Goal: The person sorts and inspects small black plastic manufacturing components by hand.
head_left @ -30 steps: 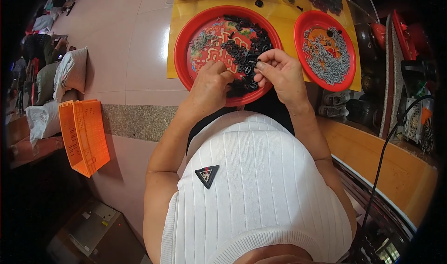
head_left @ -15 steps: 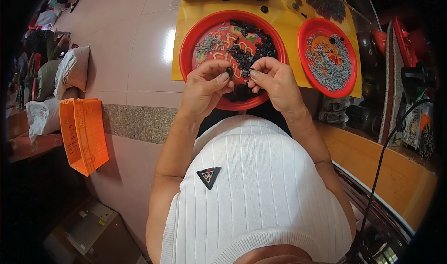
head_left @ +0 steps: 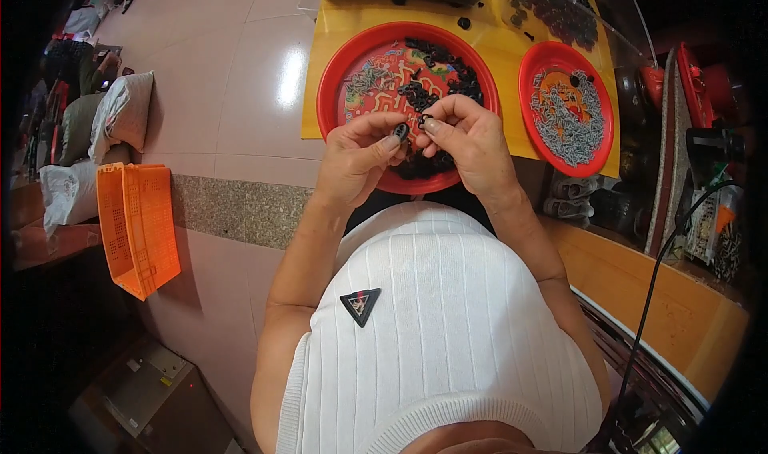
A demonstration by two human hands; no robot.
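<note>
Between the thumb and forefinger of my left hand (head_left: 364,152) is a small round black part (head_left: 401,132), its face turned up. My right hand (head_left: 468,138) pinches a smaller black piece (head_left: 424,120) close beside it; the fingertips partly hide its shape. Both hands are over the near half of a round red tray (head_left: 326,94). Inside the tray lie many loose black parts (head_left: 418,96) toward the right and a small pile of silver screws (head_left: 364,80) at the left. The two held pieces are apart by a narrow gap.
An oval red tray (head_left: 528,110) of silver screws (head_left: 576,130) lies on the yellow board (head_left: 512,30) at right. Clear bins with black parts (head_left: 560,6) stand at the far edge. An orange crate (head_left: 140,230) and white sacks (head_left: 124,114) are on the floor at left. A black cable (head_left: 652,286) hangs at right.
My left fingers have turned the round black part so its face shows more. My right hand has shifted slightly left, closer to it. The whole view has shifted a little.
</note>
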